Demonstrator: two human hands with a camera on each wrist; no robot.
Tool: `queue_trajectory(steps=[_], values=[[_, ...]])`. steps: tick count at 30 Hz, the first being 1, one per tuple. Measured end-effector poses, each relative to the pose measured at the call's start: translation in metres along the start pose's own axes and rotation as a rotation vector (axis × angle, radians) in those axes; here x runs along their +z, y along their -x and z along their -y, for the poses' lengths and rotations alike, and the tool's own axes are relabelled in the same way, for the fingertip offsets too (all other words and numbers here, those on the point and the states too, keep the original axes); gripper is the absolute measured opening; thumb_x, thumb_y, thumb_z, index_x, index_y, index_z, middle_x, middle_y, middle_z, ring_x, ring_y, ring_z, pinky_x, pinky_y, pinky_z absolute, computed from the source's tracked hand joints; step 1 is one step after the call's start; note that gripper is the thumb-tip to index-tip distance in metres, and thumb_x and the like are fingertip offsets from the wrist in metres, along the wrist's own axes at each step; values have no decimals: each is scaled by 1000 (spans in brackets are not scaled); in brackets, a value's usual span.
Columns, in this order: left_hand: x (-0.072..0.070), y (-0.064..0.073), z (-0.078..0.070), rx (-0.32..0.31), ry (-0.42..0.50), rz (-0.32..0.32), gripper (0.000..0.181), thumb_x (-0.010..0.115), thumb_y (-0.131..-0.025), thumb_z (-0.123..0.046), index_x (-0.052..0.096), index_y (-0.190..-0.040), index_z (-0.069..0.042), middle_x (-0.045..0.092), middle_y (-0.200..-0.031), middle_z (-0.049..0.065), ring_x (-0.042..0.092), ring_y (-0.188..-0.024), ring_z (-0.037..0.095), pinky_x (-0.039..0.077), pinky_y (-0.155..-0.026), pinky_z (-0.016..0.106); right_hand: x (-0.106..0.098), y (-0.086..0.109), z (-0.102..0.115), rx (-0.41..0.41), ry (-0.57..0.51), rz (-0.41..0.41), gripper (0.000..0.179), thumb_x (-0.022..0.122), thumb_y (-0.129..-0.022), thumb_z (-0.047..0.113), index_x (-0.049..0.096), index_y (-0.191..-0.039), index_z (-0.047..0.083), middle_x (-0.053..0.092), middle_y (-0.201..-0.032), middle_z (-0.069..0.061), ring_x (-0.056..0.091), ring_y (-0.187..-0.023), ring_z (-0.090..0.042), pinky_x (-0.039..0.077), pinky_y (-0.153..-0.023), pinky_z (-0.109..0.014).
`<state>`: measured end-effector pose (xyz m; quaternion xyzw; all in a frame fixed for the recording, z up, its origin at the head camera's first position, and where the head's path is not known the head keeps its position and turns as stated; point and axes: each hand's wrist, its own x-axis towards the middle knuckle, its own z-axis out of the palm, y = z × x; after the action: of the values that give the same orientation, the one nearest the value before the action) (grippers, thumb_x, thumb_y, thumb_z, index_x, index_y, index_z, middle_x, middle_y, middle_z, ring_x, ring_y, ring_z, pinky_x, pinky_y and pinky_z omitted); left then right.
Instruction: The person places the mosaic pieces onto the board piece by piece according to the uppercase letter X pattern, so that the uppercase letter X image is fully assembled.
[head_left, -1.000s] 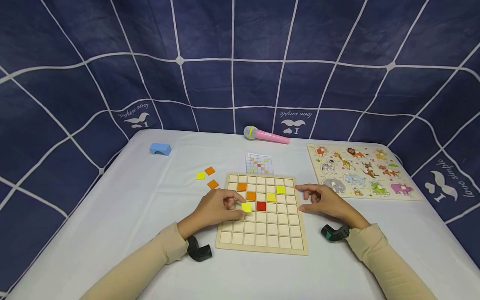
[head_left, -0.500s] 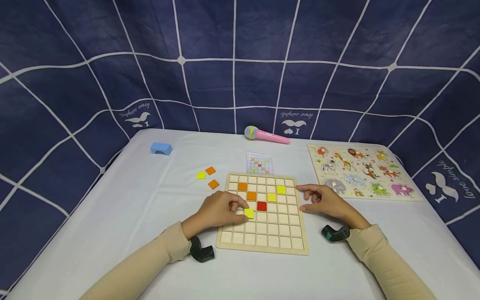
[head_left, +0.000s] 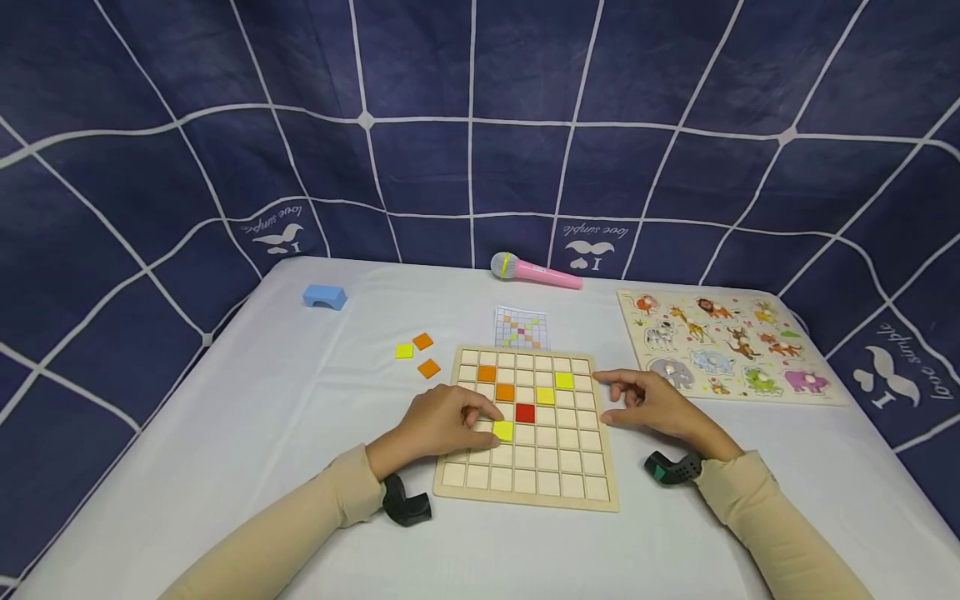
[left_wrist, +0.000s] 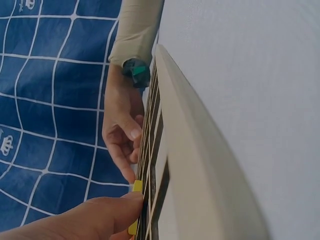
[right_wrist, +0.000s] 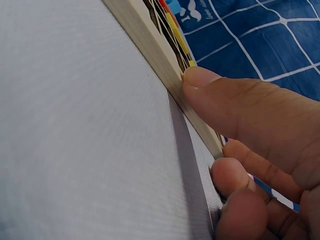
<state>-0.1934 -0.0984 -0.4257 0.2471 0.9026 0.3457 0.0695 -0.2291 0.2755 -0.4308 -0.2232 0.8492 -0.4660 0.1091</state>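
In the head view my left hand (head_left: 442, 419) is over the left part of a wooden grid board (head_left: 591, 492). Thumb and index finger pinch a yellow square tile (head_left: 503, 431) at a cell diagonally below-left of the red tile (head_left: 525, 413). The left wrist view shows the thumb (left_wrist: 117, 209) against the tile's edge, just above the grid. My right hand (head_left: 652, 406) rests its thumb and index fingertip along the board's right edge, the other fingers bent. Two orange tiles (head_left: 505, 392) and two more yellow tiles (head_left: 545, 396) lie in cells higher on the board.
Loose tiles, one yellow (head_left: 404, 351) and two orange (head_left: 429, 368), lie left of the board. Behind it is a printed grid card (head_left: 522, 327). A pink toy microphone (head_left: 547, 276), a blue arch block (head_left: 325, 297) and an animal puzzle board (head_left: 750, 390) stand farther out.
My left hand has moved slightly right and toward me, bringing the yellow tile down from above the grid to a cell. My right hand stays at the board's edge.
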Motion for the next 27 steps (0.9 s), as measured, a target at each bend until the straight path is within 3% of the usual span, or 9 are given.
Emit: queue_trajectory(steps=[18,23,27], values=[[3,0,1,-1,2,2,26,97,-81,-33,86,-104,-25,47,-61,-15,41,-56,2,29,-57,24,0,1,-1,-10,-7,-1,61,89,-86,1,64,-139,-12,60,-96,-8,45,-67,-7,38,-60,-23],[-1,0,2,7,16,34,29,95,-84,-32,85,-110,-25,48,-63,-16,43,-57,2,31,-58,24,0,1,-1,-13,-2,-1,60,89,-86,1,64,-139,-12,60,-96,-8,45,-67,-7,38,-60,-23],[-8,-1,6,31,92,77,30,92,-88,-28,84,-116,-20,52,-66,-14,45,-60,2,33,-60,23,0,0,-2,-18,-4,1,60,89,-86,0,64,-139,-12,60,-96,-8,45,-67,-7,38,-59,-23]])
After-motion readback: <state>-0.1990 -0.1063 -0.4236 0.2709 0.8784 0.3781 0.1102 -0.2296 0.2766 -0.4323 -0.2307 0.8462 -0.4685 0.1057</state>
